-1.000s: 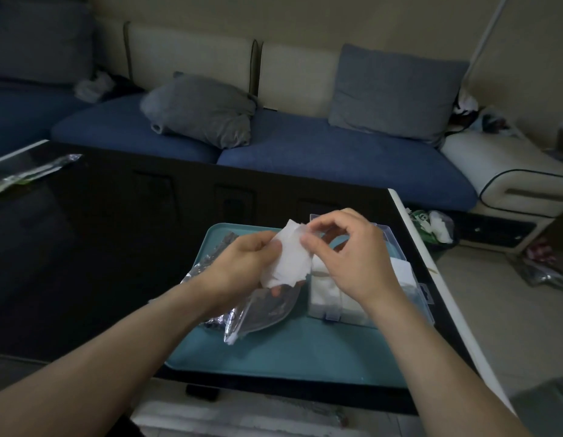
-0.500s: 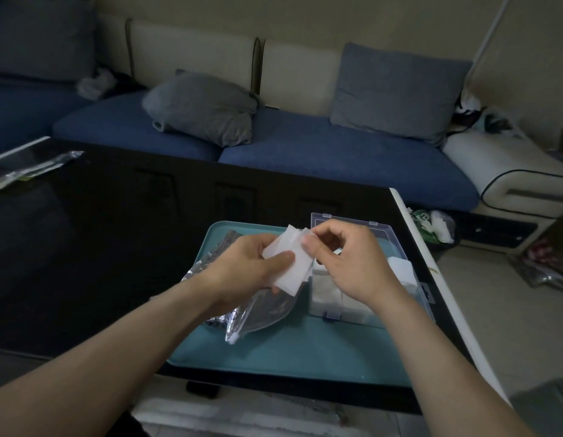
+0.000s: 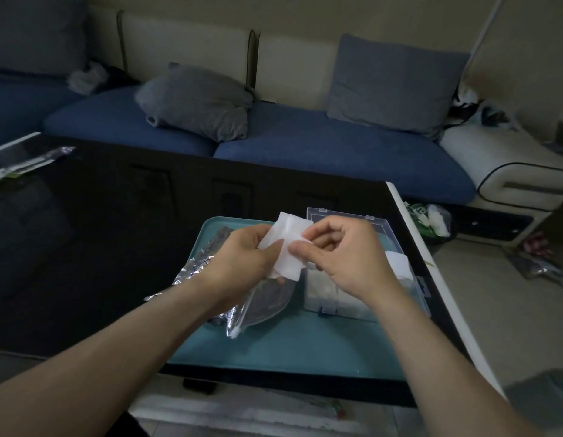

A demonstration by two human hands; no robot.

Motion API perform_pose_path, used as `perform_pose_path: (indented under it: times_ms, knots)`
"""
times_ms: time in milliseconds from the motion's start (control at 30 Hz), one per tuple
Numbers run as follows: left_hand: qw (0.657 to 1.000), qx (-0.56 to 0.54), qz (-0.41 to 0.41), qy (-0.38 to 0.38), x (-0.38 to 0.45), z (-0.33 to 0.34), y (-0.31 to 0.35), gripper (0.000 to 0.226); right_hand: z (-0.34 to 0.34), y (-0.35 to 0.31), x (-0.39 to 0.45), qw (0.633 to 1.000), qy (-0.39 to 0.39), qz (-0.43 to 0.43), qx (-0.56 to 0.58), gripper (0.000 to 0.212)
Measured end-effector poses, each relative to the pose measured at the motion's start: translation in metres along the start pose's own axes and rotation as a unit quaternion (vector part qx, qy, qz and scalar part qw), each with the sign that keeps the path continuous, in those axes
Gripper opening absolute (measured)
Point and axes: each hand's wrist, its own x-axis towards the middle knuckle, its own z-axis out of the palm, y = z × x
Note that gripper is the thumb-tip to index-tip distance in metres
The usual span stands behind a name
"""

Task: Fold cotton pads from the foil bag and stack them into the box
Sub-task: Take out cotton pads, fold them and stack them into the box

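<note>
over the teal tray, the left hand and right hand both pinch a cotton pad, now creased further than a second ago. the fold looks nearly finished; the clear box at the tray's right edge waits, foil bag below.

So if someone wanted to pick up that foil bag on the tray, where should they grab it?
Probably by the flat sealed corner of the foil bag nearest the person, pinched from the near side. That corner lies free on the tray, while the far part sits under the left hand and the pad.
</note>
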Motion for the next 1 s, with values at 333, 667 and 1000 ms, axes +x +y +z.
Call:
perform_pose_path:
  times_ms: [333,667,1000]
  knots:
    - [0.997,-0.029,-0.048,0.048,-0.002,0.001,-0.001,0.036,0.002,-0.006,0.0,0.984,-0.044,-0.058,-0.163,0.026]
    - [0.992,0.106,-0.007,0.064,-0.004,-0.004,0.0,0.024,-0.015,-0.006,-0.001,0.997,-0.046,-0.038,-0.04,0.027]
    - [0.999,0.031,-0.043,0.01,-0.006,0.001,0.0,0.039,-0.016,-0.002,0.0,0.991,-0.024,-0.041,-0.122,0.022]
